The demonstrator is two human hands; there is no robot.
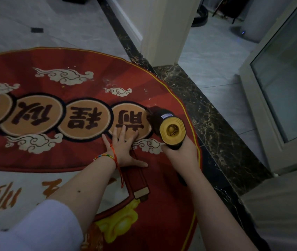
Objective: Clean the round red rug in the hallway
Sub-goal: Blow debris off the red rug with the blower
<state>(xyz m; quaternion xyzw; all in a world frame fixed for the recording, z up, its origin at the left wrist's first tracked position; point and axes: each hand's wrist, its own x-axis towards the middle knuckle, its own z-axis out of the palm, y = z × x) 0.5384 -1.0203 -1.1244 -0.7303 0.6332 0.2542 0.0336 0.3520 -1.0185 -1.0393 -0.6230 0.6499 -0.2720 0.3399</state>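
Observation:
The round red rug [50, 153] covers the floor at left and centre, printed with tan circles, dark characters and cream clouds. My left hand [125, 147] lies flat on it with fingers spread, pressing on the rightmost tan circle. My right hand [179, 151] grips the handle of a black and yellow handheld vacuum [164, 124]. Its nozzle touches the rug at the circle's right edge, and its yellow rear vent faces me. Small pale crumbs [108, 82] lie scattered on the rug beyond the nozzle.
A dark marble threshold strip [203, 113] runs along the rug's right edge. A white door frame [164, 29] stands beyond it, and a glass door [285, 73] is at right. Grey tile floor [35, 19] lies behind the rug.

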